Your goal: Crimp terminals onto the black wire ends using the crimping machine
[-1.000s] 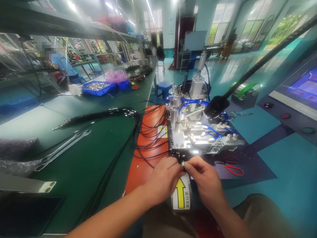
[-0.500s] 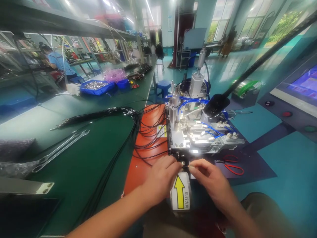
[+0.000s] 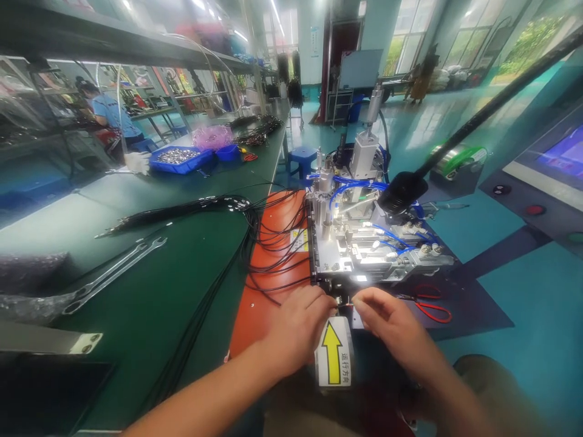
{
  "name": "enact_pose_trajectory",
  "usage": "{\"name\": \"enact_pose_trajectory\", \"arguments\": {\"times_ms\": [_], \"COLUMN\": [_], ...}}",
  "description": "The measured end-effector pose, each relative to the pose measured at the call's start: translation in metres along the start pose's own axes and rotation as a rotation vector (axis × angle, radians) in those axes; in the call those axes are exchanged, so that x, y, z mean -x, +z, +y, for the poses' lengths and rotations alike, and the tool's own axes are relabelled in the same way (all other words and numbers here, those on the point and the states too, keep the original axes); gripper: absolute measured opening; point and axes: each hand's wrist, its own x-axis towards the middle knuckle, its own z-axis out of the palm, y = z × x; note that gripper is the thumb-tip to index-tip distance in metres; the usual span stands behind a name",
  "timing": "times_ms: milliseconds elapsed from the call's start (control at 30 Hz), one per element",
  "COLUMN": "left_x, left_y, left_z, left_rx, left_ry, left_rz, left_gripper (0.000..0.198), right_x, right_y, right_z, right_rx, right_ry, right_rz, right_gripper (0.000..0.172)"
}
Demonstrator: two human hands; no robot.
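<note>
At the near edge of the silver machine (image 3: 337, 255), my left hand (image 3: 303, 318) has its fingers closed around the end of a thin black cable. My right hand (image 3: 382, 309) is just to the right, thumb and index finger pinched at the thin end that spans the small gap between the hands. Below them a white label (image 3: 334, 352) carries a yellow arrow pointing up. Several black cables (image 3: 277, 264) run over the orange plate toward the machine's left side. The tips of the left fingers are partly hidden.
Red-handled scissors (image 3: 432, 311) lie right of my right hand. Wrenches (image 3: 121, 270), a cable bundle (image 3: 182, 211) and a blue tray (image 3: 180, 167) are on the green bench. A thick black tube (image 3: 478, 115) slants above the machine. A person in blue (image 3: 112, 115) sits far left.
My right hand has shifted slightly right, and a bit more of the thin end shows between the hands. The whole view has moved slightly. My left hand keeps its grip.
</note>
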Motion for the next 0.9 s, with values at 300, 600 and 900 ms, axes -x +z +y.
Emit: {"name": "enact_pose_trajectory", "arguments": {"times_ms": [300, 600, 900], "left_x": [0.0, 0.0, 0.001], "left_y": [0.0, -0.001, 0.0], "left_z": [-0.001, 0.0, -0.002], "left_rx": [0.014, 0.064, 0.022], "left_ry": [-0.03, -0.008, 0.038], "left_rz": [0.014, 0.017, -0.012], "left_gripper": [0.016, 0.01, 0.013], "right_x": [-0.005, -0.009, -0.009], "right_y": [0.011, 0.028, 0.038], "right_z": [0.003, 0.003, 0.005], "right_rx": [-0.097, -0.166, -0.165], "right_ry": [-0.01, -0.06, -0.04], "right_rz": [0.037, 0.191, 0.275], "right_gripper": [0.024, 0.028, 0.031]}}
